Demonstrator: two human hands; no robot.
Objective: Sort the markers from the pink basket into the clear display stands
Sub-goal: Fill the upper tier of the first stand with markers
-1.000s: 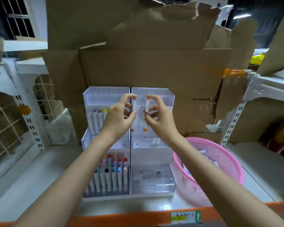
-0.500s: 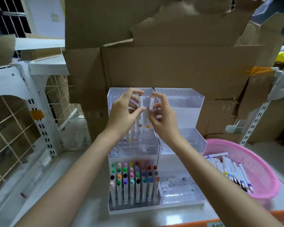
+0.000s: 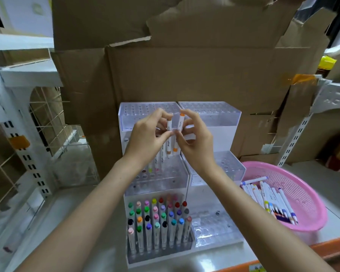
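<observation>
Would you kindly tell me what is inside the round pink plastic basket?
White markers with coloured caps lie piled in the round pink plastic basket; the right forearm covers its near-left part.

The left hand [image 3: 147, 138] and right hand [image 3: 196, 144] each pinch a marker [image 3: 169, 125] before the clear stands [image 3: 210, 114]. The pink basket [image 3: 302, 193] holds more markers [image 3: 271, 201].

A brown-tipped marker [image 3: 169, 124] in the left fingertips [image 3: 161, 114] and an orange-capped marker [image 3: 180, 123] in the right fingertips [image 3: 188, 115] stand upright, side by side. Clear display stands [image 3: 220, 114] rise behind and below the fingers. The pink basket [image 3: 294, 183] of loose markers [image 3: 273, 205] lies lower right.
</observation>
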